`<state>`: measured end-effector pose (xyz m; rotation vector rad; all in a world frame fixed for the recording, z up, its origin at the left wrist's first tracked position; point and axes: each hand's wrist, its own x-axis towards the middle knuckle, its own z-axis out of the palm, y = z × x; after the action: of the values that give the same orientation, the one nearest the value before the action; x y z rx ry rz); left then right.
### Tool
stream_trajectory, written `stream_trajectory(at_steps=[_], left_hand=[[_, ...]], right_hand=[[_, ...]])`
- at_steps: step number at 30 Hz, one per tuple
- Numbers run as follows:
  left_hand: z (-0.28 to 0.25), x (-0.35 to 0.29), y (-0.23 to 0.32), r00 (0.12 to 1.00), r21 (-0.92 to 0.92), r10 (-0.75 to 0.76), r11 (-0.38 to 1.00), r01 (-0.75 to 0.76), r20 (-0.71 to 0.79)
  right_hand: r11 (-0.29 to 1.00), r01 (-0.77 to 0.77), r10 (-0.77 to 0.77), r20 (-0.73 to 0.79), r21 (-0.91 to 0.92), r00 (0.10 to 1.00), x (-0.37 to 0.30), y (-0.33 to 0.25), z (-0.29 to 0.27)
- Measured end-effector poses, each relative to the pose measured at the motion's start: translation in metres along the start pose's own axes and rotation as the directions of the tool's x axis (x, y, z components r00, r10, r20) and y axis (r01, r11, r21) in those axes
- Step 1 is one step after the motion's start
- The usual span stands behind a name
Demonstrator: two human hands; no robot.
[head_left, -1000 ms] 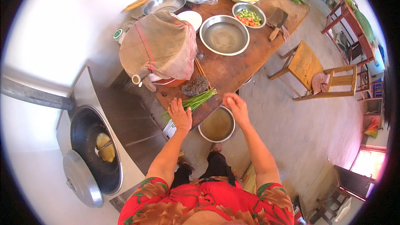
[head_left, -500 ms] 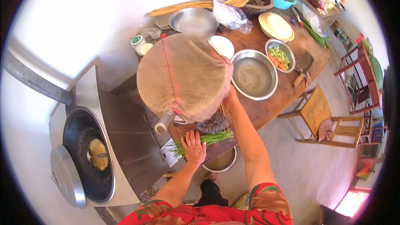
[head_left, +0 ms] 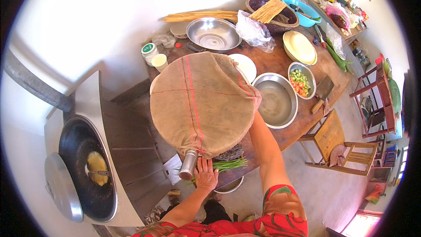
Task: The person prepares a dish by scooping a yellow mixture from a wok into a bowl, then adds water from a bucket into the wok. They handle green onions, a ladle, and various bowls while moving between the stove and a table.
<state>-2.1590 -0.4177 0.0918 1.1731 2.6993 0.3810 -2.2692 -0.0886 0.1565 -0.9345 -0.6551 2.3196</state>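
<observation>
A large round pan (head_left: 190,163), draped in a brown cloth (head_left: 206,98) with red stripes, fills the middle; its metal handle points toward me. My right hand (head_left: 256,115) grips its right side, with the fingers hidden under the cloth's edge. Beside the handle, my left hand (head_left: 205,176) lies flat with fingers stretched out, touching a bundle of thin green stalks (head_left: 230,164) at the table's near edge. The left fingertips reach the pan's near rim. A dark, wrinkled bundle (head_left: 231,152) shows partly between the pan and the stalks.
To the left, a black wok (head_left: 70,145) holds yellow food and a utensil, with a metal lid (head_left: 63,188) beside it. On the wooden table (head_left: 280,138) stand a basin of water (head_left: 274,101), a bowl of diced vegetables (head_left: 302,80) and a cleaver (head_left: 324,88). A wooden chair (head_left: 329,134) stands right.
The covered pan has come nearer to me, and its handle now sits right by my left hand. That hand stays on the stalks. The whole view has shifted slightly.
</observation>
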Motion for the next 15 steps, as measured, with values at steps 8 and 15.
stream_trajectory(at_steps=[8,15], left_hand=[[0.003,0.001,-0.001,1.0,0.025,0.015,1.0,-0.015,-0.012],[0.0,0.001,-0.001,1.0,0.001,0.01,1.0,-0.01,-0.012]], right_hand=[[1.0,0.02,-0.02,-0.007,-0.011,1.0,0.01,-0.005,0.001],[0.999,0.037,-0.037,0.003,-0.012,0.999,0.019,-0.01,0.003]])
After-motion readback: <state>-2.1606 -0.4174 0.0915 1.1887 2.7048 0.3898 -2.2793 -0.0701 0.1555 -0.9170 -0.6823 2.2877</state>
